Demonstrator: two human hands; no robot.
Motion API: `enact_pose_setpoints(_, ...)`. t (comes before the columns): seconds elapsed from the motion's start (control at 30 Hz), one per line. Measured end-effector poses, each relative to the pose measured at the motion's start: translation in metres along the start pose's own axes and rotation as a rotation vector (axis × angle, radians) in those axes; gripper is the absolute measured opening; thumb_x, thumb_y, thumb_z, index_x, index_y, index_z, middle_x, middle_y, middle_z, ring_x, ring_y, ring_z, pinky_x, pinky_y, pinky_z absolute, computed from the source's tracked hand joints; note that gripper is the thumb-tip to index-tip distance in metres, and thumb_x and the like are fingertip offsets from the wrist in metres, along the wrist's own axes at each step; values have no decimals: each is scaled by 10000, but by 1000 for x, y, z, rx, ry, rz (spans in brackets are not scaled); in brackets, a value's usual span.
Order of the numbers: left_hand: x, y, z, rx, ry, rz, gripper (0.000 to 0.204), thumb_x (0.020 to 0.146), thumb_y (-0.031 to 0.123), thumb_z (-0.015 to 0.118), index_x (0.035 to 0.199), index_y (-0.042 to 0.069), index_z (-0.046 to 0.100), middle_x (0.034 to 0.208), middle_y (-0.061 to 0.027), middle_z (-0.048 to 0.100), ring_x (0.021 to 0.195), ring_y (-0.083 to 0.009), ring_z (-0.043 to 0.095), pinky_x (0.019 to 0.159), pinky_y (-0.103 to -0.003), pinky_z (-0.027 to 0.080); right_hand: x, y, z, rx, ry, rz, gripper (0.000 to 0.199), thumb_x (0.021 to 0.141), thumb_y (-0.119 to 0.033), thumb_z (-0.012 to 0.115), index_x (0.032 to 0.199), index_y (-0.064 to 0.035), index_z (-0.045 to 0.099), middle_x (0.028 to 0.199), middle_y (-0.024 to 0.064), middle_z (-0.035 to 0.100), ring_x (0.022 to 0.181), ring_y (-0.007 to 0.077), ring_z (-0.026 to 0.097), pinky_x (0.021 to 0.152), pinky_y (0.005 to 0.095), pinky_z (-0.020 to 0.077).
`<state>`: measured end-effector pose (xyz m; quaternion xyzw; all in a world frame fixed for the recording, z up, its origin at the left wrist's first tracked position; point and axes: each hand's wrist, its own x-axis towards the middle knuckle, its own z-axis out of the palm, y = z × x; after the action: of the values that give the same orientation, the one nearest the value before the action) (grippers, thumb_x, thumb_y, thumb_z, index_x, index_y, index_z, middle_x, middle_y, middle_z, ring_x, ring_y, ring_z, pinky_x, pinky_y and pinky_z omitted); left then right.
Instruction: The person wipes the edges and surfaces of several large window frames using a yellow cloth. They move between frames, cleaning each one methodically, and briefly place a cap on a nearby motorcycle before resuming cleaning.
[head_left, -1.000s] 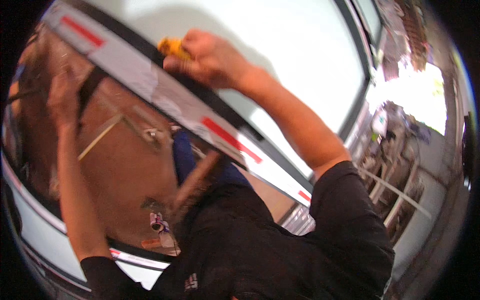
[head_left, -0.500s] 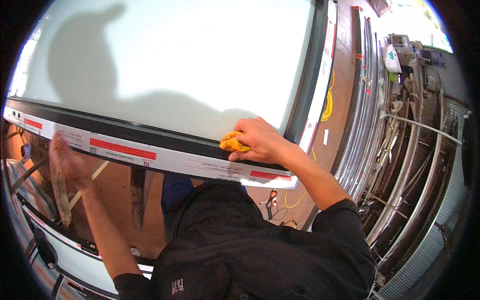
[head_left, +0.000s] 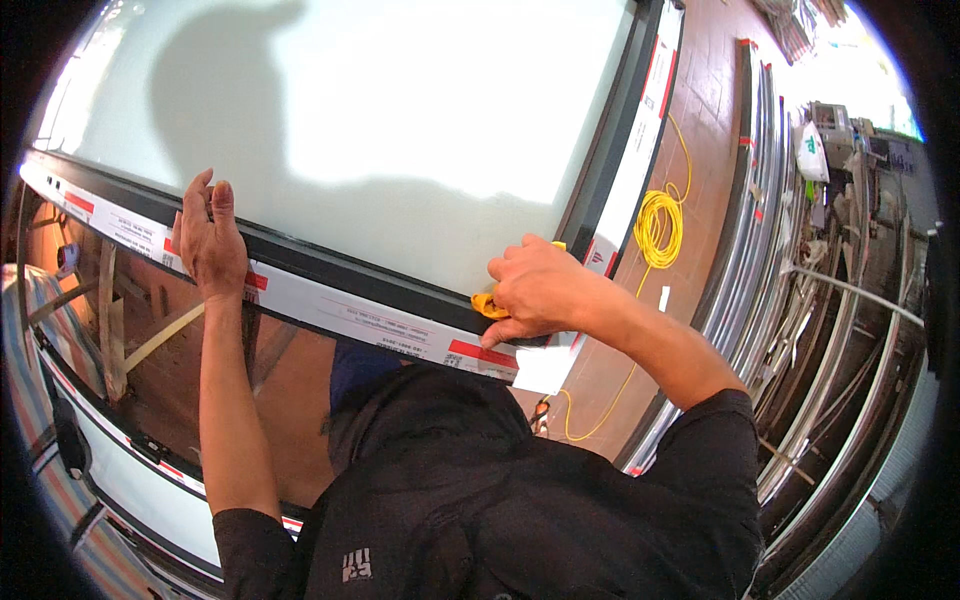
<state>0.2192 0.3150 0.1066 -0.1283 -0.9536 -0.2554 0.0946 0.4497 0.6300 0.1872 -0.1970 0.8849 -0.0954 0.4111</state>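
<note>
A large glazed panel [head_left: 400,120] with a dark frame [head_left: 350,268] lies flat before me, its pane pale and bright with my shadow on it. White protective tape [head_left: 340,308] with red bands runs along the frame's outer side. My right hand [head_left: 545,290] presses a crumpled yellow cloth [head_left: 487,305] against the frame near the near right corner; most of the cloth is hidden under the fingers. My left hand [head_left: 213,240] is at the near edge further left, fingers upward and apart, palm by the frame, holding nothing.
A coil of yellow cable [head_left: 660,225] lies on the brown tiled floor [head_left: 705,130] to the right. Beyond it, long metal profiles [head_left: 755,190] lie in rows beside a cluttered rack [head_left: 850,290]. Another framed panel [head_left: 150,480] stands low at the left, near striped fabric [head_left: 35,400].
My left hand has risen from below the near edge to the frame. My right hand has slid the cloth right, toward the corner. The view has shifted somewhat.
</note>
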Motion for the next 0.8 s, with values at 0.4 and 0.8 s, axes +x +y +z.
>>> enact_pose_setpoints(0.4,-15,1,6,70,-43,21,694,1013,693,357,1358,148,612,1245,-101,687,1233,-274,593,1195,-497,246,-10,-8,-11,-277,-215,39,226,804,-227,636,915,-98,785,981,104,686,1022,299,657,862,440,493)
enact_pose_setpoints(0.8,-82,55,18,165,1,-29,810,965,774,340,1393,134,593,1429,-136,591,1486,-272,366,1237,-523,161,-22,128,-48,-529,118,427,274,763,-331,692,894,-113,794,906,142,764,885,332,752,779,478,591)
